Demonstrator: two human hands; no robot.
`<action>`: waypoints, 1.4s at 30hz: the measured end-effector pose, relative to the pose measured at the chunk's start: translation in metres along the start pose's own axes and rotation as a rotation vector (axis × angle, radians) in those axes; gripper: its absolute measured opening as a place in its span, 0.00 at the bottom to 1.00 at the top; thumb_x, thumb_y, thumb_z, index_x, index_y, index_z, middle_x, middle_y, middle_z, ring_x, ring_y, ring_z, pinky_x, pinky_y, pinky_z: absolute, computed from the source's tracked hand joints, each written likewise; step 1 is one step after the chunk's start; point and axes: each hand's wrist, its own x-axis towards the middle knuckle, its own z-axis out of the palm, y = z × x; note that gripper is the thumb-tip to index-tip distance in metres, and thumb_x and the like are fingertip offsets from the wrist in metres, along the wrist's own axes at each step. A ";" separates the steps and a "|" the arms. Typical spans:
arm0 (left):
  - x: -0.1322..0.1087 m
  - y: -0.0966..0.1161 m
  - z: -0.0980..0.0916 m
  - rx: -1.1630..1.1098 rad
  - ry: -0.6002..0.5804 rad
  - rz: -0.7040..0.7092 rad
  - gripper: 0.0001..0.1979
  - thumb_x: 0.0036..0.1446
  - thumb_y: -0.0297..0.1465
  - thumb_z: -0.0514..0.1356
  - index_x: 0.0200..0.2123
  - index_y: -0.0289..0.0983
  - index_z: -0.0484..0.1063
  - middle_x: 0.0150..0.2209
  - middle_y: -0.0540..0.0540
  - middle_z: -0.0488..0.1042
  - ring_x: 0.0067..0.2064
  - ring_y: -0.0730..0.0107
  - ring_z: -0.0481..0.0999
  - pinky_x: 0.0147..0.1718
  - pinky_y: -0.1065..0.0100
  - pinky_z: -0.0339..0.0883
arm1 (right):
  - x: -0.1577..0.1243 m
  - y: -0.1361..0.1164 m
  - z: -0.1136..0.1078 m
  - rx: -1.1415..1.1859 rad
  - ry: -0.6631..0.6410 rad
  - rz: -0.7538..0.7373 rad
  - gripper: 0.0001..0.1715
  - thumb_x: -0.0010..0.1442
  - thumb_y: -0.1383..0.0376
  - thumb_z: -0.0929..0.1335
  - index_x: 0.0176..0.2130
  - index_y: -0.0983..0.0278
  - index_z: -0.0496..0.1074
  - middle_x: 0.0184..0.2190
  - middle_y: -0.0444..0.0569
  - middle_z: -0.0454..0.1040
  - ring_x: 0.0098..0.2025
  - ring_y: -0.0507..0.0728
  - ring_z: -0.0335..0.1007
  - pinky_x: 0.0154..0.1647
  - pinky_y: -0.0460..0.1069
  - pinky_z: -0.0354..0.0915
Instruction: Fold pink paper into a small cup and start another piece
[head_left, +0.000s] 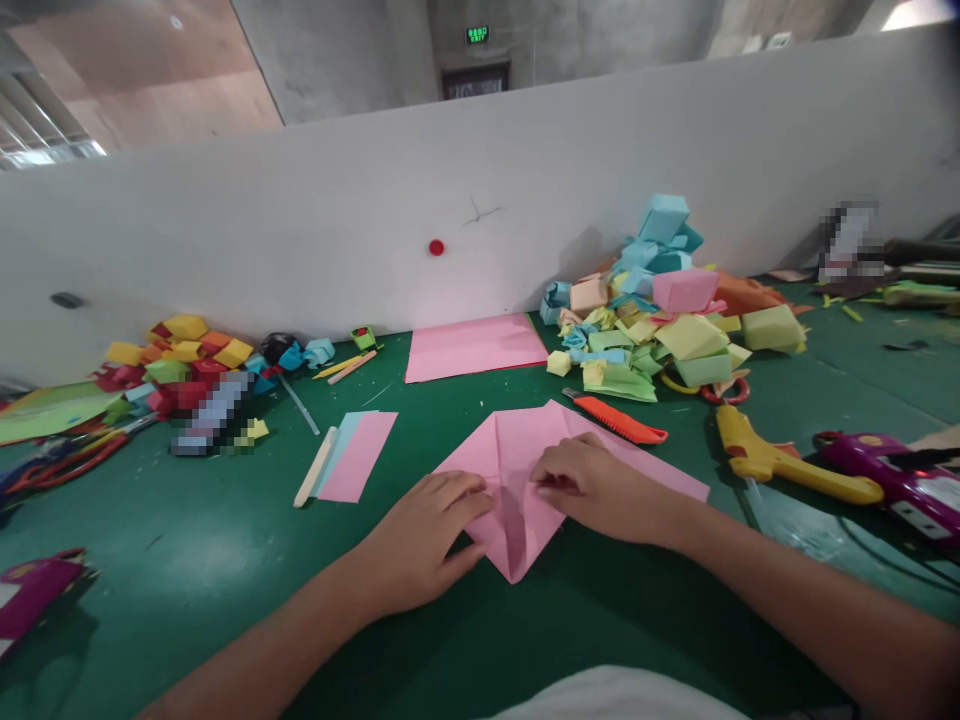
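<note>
A pink paper sheet (525, 455), partly folded into a pointed shape, lies on the green table (225, 560) in front of me. My left hand (424, 535) rests on its left flap with fingers curled and pressed down on the paper. My right hand (592, 485) presses the right flap near the centre crease, fingers together on the fold. An orange utility knife (619, 418) lies just beyond my right hand.
A stack of pink sheets (474, 347) lies at the back. Folded paper cubes pile at back right (660, 320) and back left (176, 365). A yellow glue gun (780, 462) and a purple one (896, 480) lie right. Paper strips (352, 455) and a wooden stick (315, 468) lie left.
</note>
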 end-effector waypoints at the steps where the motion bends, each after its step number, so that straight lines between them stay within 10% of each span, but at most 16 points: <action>1: 0.000 0.002 0.000 -0.009 0.001 0.007 0.21 0.65 0.36 0.59 0.60 0.40 0.68 0.62 0.40 0.68 0.62 0.52 0.66 0.61 0.49 0.62 | 0.001 0.000 0.005 0.002 0.036 0.021 0.08 0.65 0.67 0.66 0.42 0.59 0.76 0.38 0.46 0.80 0.42 0.58 0.72 0.51 0.58 0.57; 42: -0.001 0.032 -0.010 -0.041 -0.329 0.320 0.36 0.67 0.44 0.56 0.72 0.45 0.47 0.73 0.44 0.48 0.72 0.47 0.52 0.69 0.43 0.44 | 0.008 0.004 0.025 -0.114 0.132 0.061 0.22 0.58 0.73 0.65 0.51 0.60 0.73 0.46 0.50 0.78 0.45 0.61 0.67 0.48 0.55 0.56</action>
